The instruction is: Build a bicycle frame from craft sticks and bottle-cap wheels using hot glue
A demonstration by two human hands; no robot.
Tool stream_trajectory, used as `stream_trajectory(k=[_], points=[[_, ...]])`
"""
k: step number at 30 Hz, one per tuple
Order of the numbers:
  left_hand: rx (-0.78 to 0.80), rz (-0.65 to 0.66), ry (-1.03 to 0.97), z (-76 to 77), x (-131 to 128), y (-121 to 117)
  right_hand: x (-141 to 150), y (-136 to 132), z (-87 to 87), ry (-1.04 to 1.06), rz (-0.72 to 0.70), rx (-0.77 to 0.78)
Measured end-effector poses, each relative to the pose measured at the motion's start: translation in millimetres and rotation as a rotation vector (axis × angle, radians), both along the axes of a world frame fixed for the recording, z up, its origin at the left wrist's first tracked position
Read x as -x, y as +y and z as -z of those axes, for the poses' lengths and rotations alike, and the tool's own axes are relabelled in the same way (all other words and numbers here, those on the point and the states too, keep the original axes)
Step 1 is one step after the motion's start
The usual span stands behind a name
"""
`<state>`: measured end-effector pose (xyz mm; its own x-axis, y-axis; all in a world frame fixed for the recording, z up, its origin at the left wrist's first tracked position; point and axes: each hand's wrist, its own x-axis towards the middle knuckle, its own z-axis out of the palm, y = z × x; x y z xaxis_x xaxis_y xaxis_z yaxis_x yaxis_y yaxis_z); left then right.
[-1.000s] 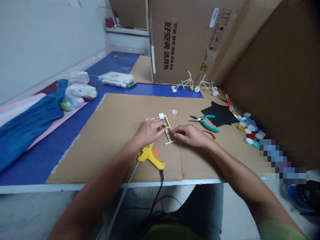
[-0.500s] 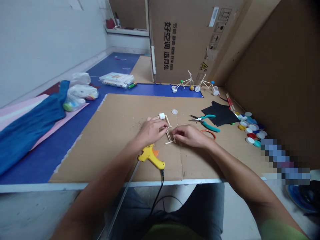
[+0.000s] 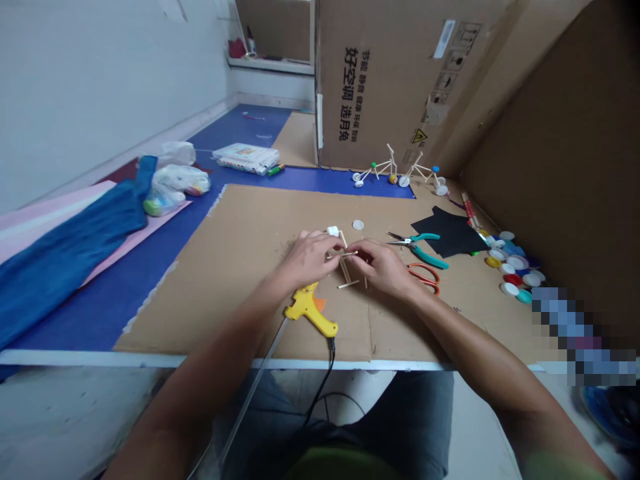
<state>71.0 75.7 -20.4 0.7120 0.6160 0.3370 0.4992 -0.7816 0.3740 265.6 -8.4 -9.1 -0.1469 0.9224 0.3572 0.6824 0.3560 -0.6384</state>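
A small frame of thin wooden sticks (image 3: pixel 347 270) lies on the cardboard sheet (image 3: pixel 235 267), with a white bottle cap (image 3: pixel 333 231) at its far end. My left hand (image 3: pixel 306 258) is closed on the frame's left side. My right hand (image 3: pixel 383 265) pinches a single stick (image 3: pixel 345 254) and holds it across the frame, its fingertips almost meeting those of the left hand. A yellow glue gun (image 3: pixel 311 311) lies on the sheet just under my left wrist, its black cord running off the front edge.
Teal pliers (image 3: pixel 419 246) and an orange ring (image 3: pixel 425 274) lie right of my hands, then black paper (image 3: pixel 447 231) and several coloured caps (image 3: pixel 513 267). Two stick bicycles (image 3: pixel 397 172) stand before a big carton (image 3: pixel 400 73). Blue cloth (image 3: pixel 70 240) and plastic bags (image 3: pixel 175 183) lie left.
My right hand has moved left and up to the frame, bringing a stick across it. The camera has shifted, so everything sits slightly to the right.
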Motion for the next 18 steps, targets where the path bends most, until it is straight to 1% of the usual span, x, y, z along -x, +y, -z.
stream_trajectory(k=[2, 4, 7, 9, 11, 13, 15, 17, 18], points=[[0.003, -0.049, -0.024, -8.5, 9.5, 4.5, -1.5, 0.3, 0.7, -0.015, 0.008, 0.014], [-0.018, -0.089, -0.003, -18.3, 19.4, 11.6, -2.7, 0.6, 0.8, -0.018, 0.011, 0.029], [-0.071, -0.072, 0.178, -31.6, 25.2, 27.7, -3.1, 1.1, 1.3, -0.027, 0.008, 0.038], [-0.089, -0.039, 0.285, -36.7, 19.3, 41.9, -3.1, 1.7, 3.0, -0.031, 0.015, 0.035], [-0.081, 0.038, 0.367, -37.7, 6.8, 57.7, -3.2, 2.3, 5.6, -0.027, 0.015, 0.033], [-0.08, 0.118, 0.44, -35.1, -8.3, 73.4, -3.8, 2.9, 8.4, -0.023, 0.007, 0.037], [-0.076, 0.174, 0.516, -30.2, -22.2, 87.4, -4.9, 3.5, 10.6, -0.022, 0.006, 0.039], [-0.055, 0.229, 0.549, -24.1, -32.7, 98.8, -6.1, 4.2, 12.1, -0.022, 0.009, 0.039], [-0.044, 0.249, 0.532, -20.8, -36.4, 103.4, -6.8, 4.6, 12.7, -0.019, 0.009, 0.039]])
